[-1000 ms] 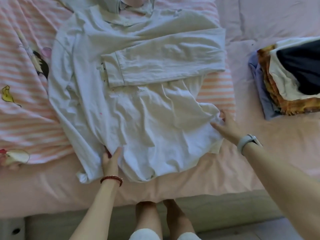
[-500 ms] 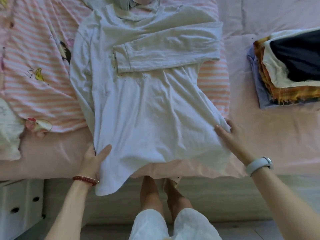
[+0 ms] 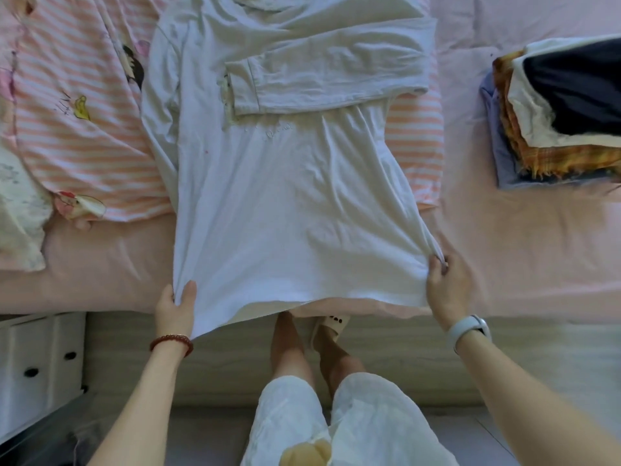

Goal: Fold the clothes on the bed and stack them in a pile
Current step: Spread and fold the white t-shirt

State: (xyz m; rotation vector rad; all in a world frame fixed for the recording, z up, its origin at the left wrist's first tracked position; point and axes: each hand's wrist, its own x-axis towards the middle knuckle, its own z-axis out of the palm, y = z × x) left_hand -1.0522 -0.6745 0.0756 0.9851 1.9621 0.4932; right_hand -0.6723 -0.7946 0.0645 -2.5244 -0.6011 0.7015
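While both hands, left point(image 3: 175, 309) and right point(image 3: 445, 280), pinch the white shirt's point(image 3: 285, 210) hem corners (sleeve already across), lift evenly toward 12 o'clock.

White shirt point(image 3: 289, 210): soft matt cloth, creased. Bed sheet point(image 3: 524, 250): matt pink cloth.

Bare pink sheet on the bed point(image 3: 524, 250) lies open between the white shirt point(image 3: 285, 203) and the folded pile point(image 3: 557, 129), which blocks the far right. Left of the shirt, a striped garment point(image 3: 84, 129) covers the bed, with bare sheet below it near the edge.
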